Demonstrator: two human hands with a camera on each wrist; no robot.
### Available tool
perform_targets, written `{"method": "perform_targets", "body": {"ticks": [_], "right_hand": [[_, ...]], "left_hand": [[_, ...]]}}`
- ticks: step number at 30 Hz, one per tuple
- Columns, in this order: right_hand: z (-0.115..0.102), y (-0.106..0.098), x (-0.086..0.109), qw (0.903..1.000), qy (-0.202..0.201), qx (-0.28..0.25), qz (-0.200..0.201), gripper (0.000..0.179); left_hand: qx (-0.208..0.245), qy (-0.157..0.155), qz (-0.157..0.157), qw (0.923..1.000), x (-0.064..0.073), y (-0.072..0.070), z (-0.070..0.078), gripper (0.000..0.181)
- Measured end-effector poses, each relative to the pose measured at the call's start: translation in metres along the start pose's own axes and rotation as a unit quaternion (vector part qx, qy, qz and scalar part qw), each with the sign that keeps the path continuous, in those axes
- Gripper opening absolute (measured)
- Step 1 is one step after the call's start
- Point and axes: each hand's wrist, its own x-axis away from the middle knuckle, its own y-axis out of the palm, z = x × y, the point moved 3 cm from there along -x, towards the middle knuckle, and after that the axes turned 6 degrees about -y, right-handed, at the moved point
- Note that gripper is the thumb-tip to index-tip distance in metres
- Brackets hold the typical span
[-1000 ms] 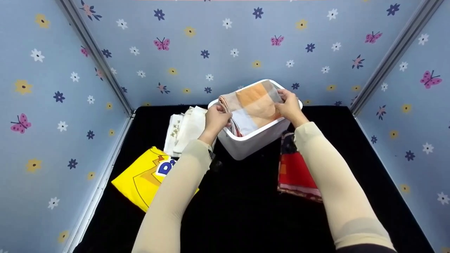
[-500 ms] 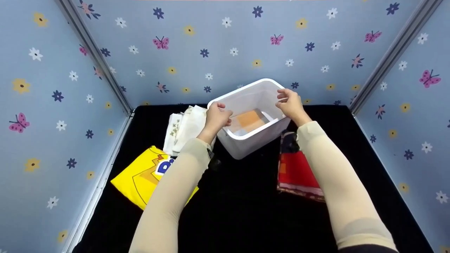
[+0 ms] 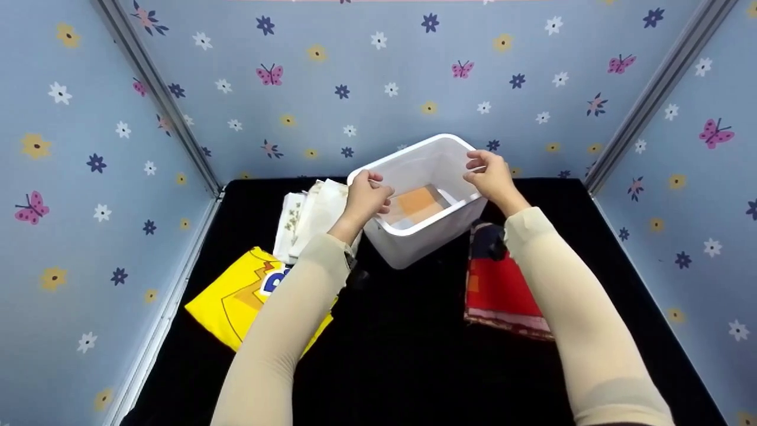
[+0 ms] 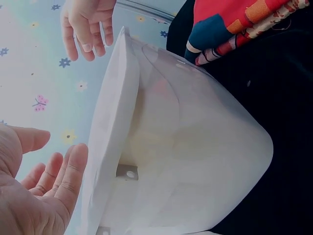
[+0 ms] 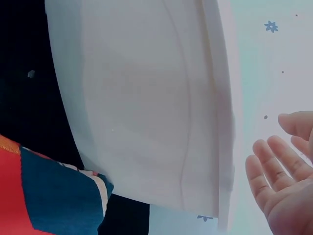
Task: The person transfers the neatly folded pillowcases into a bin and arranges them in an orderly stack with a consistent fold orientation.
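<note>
A white plastic bin [image 3: 402,239] stands at the back of the black table. On its floor lies a folded cloth [image 3: 421,201] with orange, white and grey blocks. My left hand [image 3: 365,198] hovers at the bin's left rim, fingers loosely bent with nothing between them. Over the right rim is my right hand [image 3: 491,177], thumb and fingers apart and holding nothing. Both wrist views show the palms beside the bin's rim, the left hand [image 4: 46,191] and the right hand [image 5: 283,181] each with spread, relaxed fingers.
White folded cloths [image 3: 316,219] with a small leaf print lie left of the bin. A yellow folded cloth [image 3: 242,302] with blue lettering is nearer, partly under the left forearm. A red and navy folded cloth [image 3: 502,290] lies to the right. Flower-patterned panels [image 3: 390,65] enclose the table.
Both hands have let go of the orange and white cloth, which has dropped from the bin's rim to its floor. The hands have stayed over the rim since.
</note>
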Motion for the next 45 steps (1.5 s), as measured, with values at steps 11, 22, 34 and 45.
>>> {"method": "perform_targets", "body": {"ticks": [11,22,34,45], "right_hand": [[-0.005,-0.010,0.010,0.9999,-0.015,-0.001,0.007,0.046],[-0.010,-0.021,0.022,0.9998,-0.019,-0.004,0.006,0.046],[-0.013,-0.030,0.030,0.9995,-0.031,-0.006,0.003,0.045],[-0.010,-0.038,0.044,0.9993,-0.031,-0.020,0.007,0.044]], "left_hand": [[0.011,0.016,-0.017,0.9997,0.009,0.003,0.008,0.030],[0.023,0.022,-0.036,0.9989,0.017,0.003,0.008,0.030],[0.037,0.021,-0.049,0.9979,0.025,0.001,0.010,0.029],[0.044,0.027,-0.059,0.9969,0.030,0.010,0.010,0.029]]}}
